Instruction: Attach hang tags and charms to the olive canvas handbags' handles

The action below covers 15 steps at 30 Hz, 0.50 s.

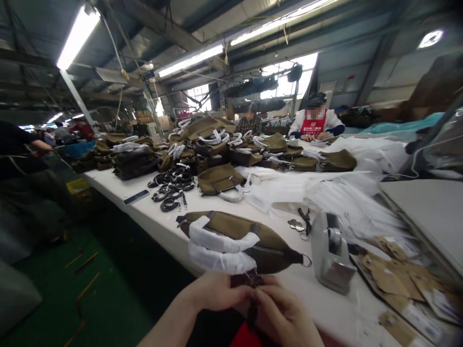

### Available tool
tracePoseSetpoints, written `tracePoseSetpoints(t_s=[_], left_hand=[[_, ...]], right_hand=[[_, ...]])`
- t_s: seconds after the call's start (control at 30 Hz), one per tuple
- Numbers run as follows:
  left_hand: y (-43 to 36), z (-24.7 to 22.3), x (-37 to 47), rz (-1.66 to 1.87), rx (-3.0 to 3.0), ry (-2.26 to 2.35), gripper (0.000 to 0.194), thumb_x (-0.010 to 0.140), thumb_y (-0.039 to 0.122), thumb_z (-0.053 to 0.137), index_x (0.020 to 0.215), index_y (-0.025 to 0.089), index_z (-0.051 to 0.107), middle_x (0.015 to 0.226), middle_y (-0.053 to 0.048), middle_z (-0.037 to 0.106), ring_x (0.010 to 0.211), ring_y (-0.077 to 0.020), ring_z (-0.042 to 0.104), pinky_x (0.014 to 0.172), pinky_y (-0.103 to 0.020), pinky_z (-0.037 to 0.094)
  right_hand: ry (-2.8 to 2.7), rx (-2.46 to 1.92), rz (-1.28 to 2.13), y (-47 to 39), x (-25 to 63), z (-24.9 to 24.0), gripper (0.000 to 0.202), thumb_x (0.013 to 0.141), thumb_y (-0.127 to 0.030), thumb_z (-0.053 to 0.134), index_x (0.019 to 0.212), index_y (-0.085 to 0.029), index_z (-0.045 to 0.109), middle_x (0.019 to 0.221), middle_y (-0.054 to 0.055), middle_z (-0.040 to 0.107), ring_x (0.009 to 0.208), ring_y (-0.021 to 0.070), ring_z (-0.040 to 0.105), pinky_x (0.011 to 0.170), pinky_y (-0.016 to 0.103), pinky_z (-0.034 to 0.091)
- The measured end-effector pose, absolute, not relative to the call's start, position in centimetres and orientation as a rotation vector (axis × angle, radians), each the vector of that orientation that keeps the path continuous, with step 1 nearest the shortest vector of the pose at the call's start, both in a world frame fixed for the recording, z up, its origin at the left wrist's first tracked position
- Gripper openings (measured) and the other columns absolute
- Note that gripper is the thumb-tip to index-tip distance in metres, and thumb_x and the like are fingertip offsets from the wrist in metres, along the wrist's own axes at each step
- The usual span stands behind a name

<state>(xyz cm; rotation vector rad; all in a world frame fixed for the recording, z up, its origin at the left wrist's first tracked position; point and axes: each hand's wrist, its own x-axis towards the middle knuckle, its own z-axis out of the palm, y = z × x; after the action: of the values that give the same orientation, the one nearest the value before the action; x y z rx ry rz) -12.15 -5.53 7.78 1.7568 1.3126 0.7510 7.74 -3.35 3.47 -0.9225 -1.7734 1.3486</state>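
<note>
two hands (213,290) (285,308) on dark piece (256,280), olive bag (231,224), tray (367,281) of tags (388,277)

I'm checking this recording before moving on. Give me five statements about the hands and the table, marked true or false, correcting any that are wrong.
1. The left hand and the right hand meet at a small dark item. True.
2. The tape dispenser stands left of the nearest bag. False: the tape dispenser stands to its right.
3. The nearest bag's handles are wrapped in white. True.
4. The phone lies on top of the black straps. False: the phone lies on the table, left of the black straps.
5. Across the table, a person wears a red apron. True.
</note>
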Motion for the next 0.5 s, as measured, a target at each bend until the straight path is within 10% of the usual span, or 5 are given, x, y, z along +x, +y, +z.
tracePoseSetpoints(t_s=[0.17,0.33,0.5], left_hand=[[-4.0,7.2,-10.4,0.982,1.673,1.277,0.039,0.099,0.035,0.034,0.09,0.014,0.066,0.091,-0.006,0.069,0.088,-0.0196,0.061,0.081,-0.029,0.047],[-2.6,7.6,-9.3,1.061,1.618,1.403,0.027,0.096,0.032,0.042,0.101,0.015,0.062,0.087,-0.007,0.069,0.08,-0.0195,0.063,0.076,-0.03,0.049],[-4.8,11.1,-10.4,1.57,1.739,1.415,0.053,0.091,0.053,0.05,0.132,0.02,0.054,0.127,-0.015,0.063,0.109,-0.0317,0.063,0.098,-0.047,0.05]], right_hand=[[-1.641,-1.028,1.398,-1.0,7.8,4.5,0.041,0.084,-0.056,0.058,0.081,-0.02,0.077,0.09,0.009,0.074,0.086,0.0241,0.066,0.08,0.032,0.052],[-1.642,-1.007,1.325,0.9,7.5,5.9,0.044,0.082,-0.057,0.061,0.073,-0.017,0.074,0.078,0.007,0.071,0.073,0.0196,0.062,0.068,0.027,0.05],[-1.661,-1.087,1.203,2.4,8.2,6.5,0.042,0.082,-0.057,0.062,0.075,-0.018,0.075,0.078,0.005,0.071,0.074,0.02,0.063,0.069,0.026,0.051]])
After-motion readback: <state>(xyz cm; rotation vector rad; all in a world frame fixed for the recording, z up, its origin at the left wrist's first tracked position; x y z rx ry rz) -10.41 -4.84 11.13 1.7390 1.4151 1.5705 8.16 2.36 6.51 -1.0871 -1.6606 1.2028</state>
